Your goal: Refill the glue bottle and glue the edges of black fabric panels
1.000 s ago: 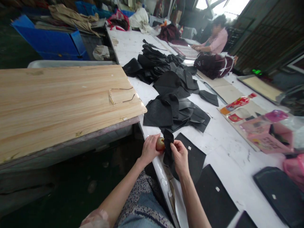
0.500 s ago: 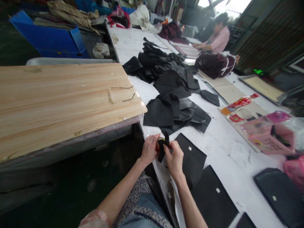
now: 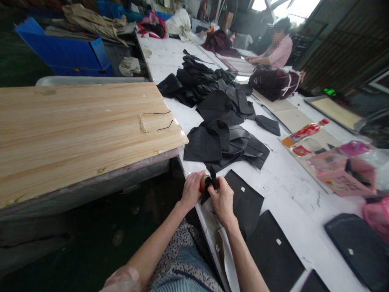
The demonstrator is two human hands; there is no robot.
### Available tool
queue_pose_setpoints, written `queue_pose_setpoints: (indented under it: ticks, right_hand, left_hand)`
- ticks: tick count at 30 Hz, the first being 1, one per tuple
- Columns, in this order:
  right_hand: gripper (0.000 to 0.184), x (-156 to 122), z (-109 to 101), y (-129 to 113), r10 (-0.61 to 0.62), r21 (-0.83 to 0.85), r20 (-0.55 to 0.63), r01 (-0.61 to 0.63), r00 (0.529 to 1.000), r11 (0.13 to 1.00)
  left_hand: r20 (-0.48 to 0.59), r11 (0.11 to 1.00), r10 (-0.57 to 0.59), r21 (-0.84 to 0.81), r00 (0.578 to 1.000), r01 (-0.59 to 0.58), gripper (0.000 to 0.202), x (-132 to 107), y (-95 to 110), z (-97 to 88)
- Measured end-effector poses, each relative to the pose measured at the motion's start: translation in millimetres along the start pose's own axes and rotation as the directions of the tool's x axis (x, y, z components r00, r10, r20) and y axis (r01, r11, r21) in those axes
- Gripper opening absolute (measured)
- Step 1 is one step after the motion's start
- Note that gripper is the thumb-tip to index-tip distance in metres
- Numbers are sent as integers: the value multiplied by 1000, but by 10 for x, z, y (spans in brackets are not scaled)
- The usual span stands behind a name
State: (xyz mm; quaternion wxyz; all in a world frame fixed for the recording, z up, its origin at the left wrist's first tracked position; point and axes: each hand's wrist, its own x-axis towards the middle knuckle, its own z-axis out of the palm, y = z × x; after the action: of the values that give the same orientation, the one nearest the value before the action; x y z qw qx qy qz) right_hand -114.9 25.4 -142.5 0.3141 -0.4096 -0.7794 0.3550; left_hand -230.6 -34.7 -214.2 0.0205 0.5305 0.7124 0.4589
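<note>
My left hand (image 3: 191, 189) is closed around a small rounded brown wooden tool (image 3: 203, 183) at the near edge of the white table (image 3: 291, 182). My right hand (image 3: 223, 198) pinches a narrow black fabric piece (image 3: 210, 182) and presses it against that tool. Both hands are touching each other. Flat black panels (image 3: 247, 200) lie just right of my hands, and a heap of cut black pieces (image 3: 225, 144) sits a little farther up the table.
A light wooden board (image 3: 75, 129) covers the bench to my left. More black cut pieces (image 3: 206, 81) pile up farther along. Pink packaging (image 3: 343, 170) and a red bottle (image 3: 304, 132) lie at right. Another person (image 3: 278, 50) works at the far end beside a dark bundle (image 3: 273, 83).
The black piece hung loose and wide a second ago; now it is bunched small against the tool. My right hand has moved left, closer to my left hand.
</note>
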Motion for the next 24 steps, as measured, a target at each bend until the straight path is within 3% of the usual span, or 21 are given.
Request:
queue_pose_setpoints:
  ticks: [8,12,17,20,24]
  right_hand:
    - [12,17,-38,-54,86,151,18,-88,996,985]
    - [26,21,-251,-68,125,277,-19,-115,992,954]
    - [25,80,-544,15,180,309,-93,-144,979,940]
    - [25,101,-595,27,125,284,-45,-107,991,953]
    - [15,105,-484,-64,-57,192,107,36,993,981]
  left_hand:
    - [25,1000,10,3,1000,-10,49,5,19,-32]
    - [29,1000,-5,8,1000,5,58,4,24,-28]
    - [25,1000,-14,10,1000,14,66,4,34,-23]
    - [27,1000,-14,10,1000,14,72,11,40,-23]
    - [17,1000,-14,3,1000,14,71,12,26,-13]
